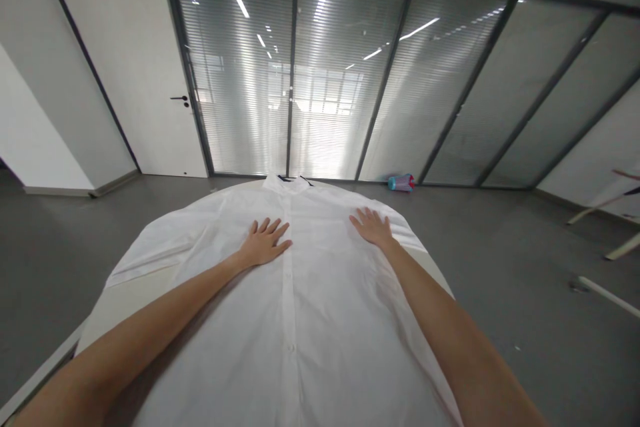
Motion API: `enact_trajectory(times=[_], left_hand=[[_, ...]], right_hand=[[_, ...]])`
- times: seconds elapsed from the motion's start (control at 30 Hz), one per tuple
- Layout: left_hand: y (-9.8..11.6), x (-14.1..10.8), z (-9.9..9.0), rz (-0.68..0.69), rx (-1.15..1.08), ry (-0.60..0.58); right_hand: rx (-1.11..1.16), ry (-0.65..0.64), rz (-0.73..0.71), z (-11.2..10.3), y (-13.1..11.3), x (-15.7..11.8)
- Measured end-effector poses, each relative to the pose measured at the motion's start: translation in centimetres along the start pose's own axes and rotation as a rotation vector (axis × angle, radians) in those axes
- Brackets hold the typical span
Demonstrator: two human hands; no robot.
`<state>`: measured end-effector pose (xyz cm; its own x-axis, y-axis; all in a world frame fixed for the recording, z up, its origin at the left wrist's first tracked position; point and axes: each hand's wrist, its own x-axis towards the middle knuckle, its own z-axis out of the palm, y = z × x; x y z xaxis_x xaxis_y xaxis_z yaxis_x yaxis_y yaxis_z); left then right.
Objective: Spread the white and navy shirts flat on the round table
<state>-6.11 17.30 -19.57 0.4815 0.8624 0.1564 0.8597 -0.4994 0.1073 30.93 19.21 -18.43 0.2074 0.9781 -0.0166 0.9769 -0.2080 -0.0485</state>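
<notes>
A white button-up shirt (pixel 320 293) lies front side up over a pale table (pixel 135 297), its collar at the far edge and its button strip running down the middle. My left hand (pixel 263 242) rests flat on the chest of the shirt, just left of the button strip, fingers spread. On the right side of the chest, my right hand (pixel 373 227) also lies flat with its fingers apart. Both palms press on the cloth and neither holds anything. One sleeve spreads out on the left; the other is partly seen beyond my right hand.
A blue and red cylindrical item (pixel 401 183) lies on the grey floor by the glass partition (pixel 325 80). A white door (pixel 165 80) is at the back left. Furniture legs (pixel 623 247) stand at the right edge.
</notes>
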Motion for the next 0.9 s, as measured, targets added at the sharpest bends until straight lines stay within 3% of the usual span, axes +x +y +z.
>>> enact_trajectory(times=[0.17, 0.43, 0.57, 0.73, 0.9], left_hand=[[-0.1, 0.1, 0.6, 0.021, 0.006, 0.052], [0.0, -0.1, 0.3, 0.054, 0.02, 0.066], [0.0, -0.2, 0.1, 0.058, 0.026, 0.059], [-0.1, -0.2, 0.2, 0.062, 0.022, 0.056], [0.0, -0.2, 0.0, 0.063, 0.027, 0.044]], right_hand=[[0.038, 0.08, 0.027, 0.9, 3.9, -0.5], [0.026, 0.159, 0.023, 1.3, 3.8, -1.1], [0.033, 0.29, 0.137, 0.8, 4.3, -1.8], [0.052, 0.154, 0.119, 1.0, 5.3, -1.9], [0.048, 0.131, 0.112, 1.1, 5.7, -1.5]])
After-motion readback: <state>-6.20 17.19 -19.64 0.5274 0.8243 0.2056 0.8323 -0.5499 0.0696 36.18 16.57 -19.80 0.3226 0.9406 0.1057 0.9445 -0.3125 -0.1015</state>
